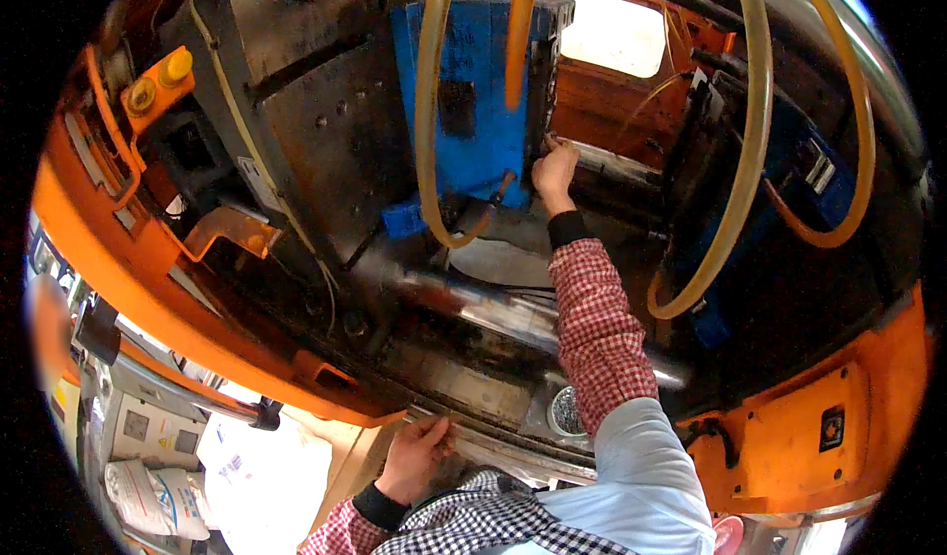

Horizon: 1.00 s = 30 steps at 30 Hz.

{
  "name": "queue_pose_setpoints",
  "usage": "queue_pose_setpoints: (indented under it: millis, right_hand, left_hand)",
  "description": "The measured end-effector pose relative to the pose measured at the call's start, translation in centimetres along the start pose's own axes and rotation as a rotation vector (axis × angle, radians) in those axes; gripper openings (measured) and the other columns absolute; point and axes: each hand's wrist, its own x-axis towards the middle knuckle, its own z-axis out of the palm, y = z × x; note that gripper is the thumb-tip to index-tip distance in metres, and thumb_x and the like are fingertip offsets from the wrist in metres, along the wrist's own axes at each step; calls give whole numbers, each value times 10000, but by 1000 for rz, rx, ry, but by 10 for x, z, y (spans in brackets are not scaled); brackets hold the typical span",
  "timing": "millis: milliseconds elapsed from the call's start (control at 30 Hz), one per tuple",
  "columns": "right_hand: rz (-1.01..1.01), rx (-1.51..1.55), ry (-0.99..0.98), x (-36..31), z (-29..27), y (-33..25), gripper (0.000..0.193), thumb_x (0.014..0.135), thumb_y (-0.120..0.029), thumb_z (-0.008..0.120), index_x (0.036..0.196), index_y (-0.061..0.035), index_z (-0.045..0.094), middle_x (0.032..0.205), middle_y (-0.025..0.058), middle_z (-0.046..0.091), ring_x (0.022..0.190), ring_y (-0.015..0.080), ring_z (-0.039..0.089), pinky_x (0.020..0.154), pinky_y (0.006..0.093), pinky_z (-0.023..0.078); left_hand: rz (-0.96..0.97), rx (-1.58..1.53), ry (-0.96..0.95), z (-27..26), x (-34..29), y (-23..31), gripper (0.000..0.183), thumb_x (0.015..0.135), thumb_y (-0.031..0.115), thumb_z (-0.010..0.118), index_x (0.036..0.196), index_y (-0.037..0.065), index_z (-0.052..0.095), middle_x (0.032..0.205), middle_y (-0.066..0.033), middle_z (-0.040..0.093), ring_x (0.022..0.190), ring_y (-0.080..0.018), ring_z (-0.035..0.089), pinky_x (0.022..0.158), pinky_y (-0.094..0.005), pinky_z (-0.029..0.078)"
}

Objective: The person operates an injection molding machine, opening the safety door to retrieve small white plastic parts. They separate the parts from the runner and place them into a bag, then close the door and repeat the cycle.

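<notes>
My right arm, in a red checked sleeve (602, 313), stretches deep into the machine. At the right-hand edge of a tall blue mould block (478, 150), my right hand (557, 172) is closed, its fingertips pinched together against the dark inner face. Whatever lies between those fingertips is too small to make out. My left hand (414, 458) rests low, beside the machine's front sill (493, 446), with its fingers curled in and the thumb along them. What it may hold is hidden. A translucent hose (427, 111) loops down in front of the blue block.
More hoses (755, 111) hang at the right, near a second blue mould half (789, 150). A shiny tie bar (483, 306) crosses below my reaching arm. A cup of grey granules (566, 412) stands on the sill. Orange guards (187, 294) flank the opening; white sacks (148, 498) lie lower left.
</notes>
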Motion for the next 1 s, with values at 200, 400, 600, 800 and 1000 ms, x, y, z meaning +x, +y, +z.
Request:
queue_pose_setpoints:
  millis: [200, 400, 600, 800, 1000]
  right_hand:
    - [-50, 56, -25, -17, -52, -17, 294, 763, -50, 550, 1042, 28, 602, 1110, 216, 522, 1044, 379, 470, 887, 435, 389]
    - [-353, 575, -752, -160, -202, -115, 117, 716, -86, 686, 787, 3, 656, 770, 145, 631, 720, 274, 614, 637, 333, 483]
    - [-367, 510, -679, -200, -216, -106, 135, 717, -90, 676, 821, -6, 670, 762, 134, 631, 681, 296, 607, 599, 354, 487]
    - [-484, 429, -519, -182, -207, -99, 107, 726, -70, 651, 804, 3, 650, 773, 136, 630, 686, 306, 605, 612, 367, 478]
    - [-4, 420, 214, -48, -112, -51, 110, 813, -69, 598, 867, -2, 666, 834, 159, 647, 765, 267, 636, 697, 318, 476]
  left_hand:
    - [34, -101, -21, 22, 14, 18, 195, 911, 131, 521, 1023, -24, 558, 851, -43, 569, 764, -122, 519, 694, -240, 430]
    - [112, -279, -113, 34, 46, 30, 172, 922, 172, 517, 948, 5, 548, 811, -40, 540, 693, -111, 478, 611, -226, 396]
    - [79, -224, -317, 60, 51, 41, 212, 958, 197, 437, 851, 27, 505, 675, -14, 459, 551, -86, 385, 514, -215, 305]
    - [62, -263, -339, 59, 62, 42, 262, 957, 235, 436, 977, -8, 531, 660, -5, 439, 546, -85, 369, 513, -214, 302]
    - [96, -69, -188, 51, 46, 34, 392, 923, 309, 493, 1098, -39, 530, 639, 7, 458, 553, -74, 374, 506, -195, 302]
